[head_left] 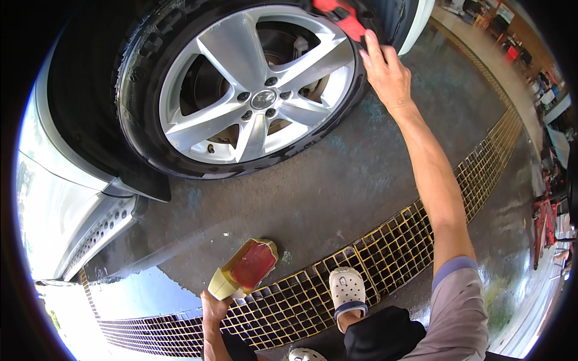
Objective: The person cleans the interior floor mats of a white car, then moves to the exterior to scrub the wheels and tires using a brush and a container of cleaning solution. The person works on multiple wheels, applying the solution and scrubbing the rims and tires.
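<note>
My right hand (388,73) is closed around a red-and-black scrub brush (348,21). Its head is partly cut off at the top edge, by the upper right of the black tyre (139,114). A silver five-spoke wheel rim (263,100) sits inside that tyre, which is dark and shiny in places. Low in the view, my left hand (215,308) grips a pale yellow plastic container (247,268) by its narrower end. One face of it is dark red; whether that is a label or its contents I cannot tell. The container is held tilted, away from the wheel.
Wet dark floor (337,186) lies under the white car (66,174). A yellow-edged drain grating (385,256) curves across it, with my light clog (348,289) standing on it. Red equipment (545,222) and clutter line the right side.
</note>
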Motion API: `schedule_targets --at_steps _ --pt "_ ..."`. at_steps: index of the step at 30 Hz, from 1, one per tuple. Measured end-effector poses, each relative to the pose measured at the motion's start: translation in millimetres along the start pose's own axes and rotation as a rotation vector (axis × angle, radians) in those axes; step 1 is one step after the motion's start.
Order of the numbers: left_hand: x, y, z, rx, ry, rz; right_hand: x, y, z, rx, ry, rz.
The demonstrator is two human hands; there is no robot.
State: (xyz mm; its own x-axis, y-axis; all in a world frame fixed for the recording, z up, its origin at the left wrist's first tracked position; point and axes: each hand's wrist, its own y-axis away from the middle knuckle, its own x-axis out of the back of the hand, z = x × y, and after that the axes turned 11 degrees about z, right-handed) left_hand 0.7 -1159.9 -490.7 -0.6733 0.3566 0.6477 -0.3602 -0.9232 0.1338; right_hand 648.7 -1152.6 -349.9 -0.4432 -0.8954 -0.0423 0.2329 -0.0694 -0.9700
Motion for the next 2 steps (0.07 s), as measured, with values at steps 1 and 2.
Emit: schedule_targets --at_steps 1,2 --pt "0 1 2 -0.002 -0.003 -0.002 6 17 2 -0.029 0.01 -0.027" --pt "0 1 1 0.017 -0.003 -0.002 4 29 6 -0.031 0.009 -0.033"
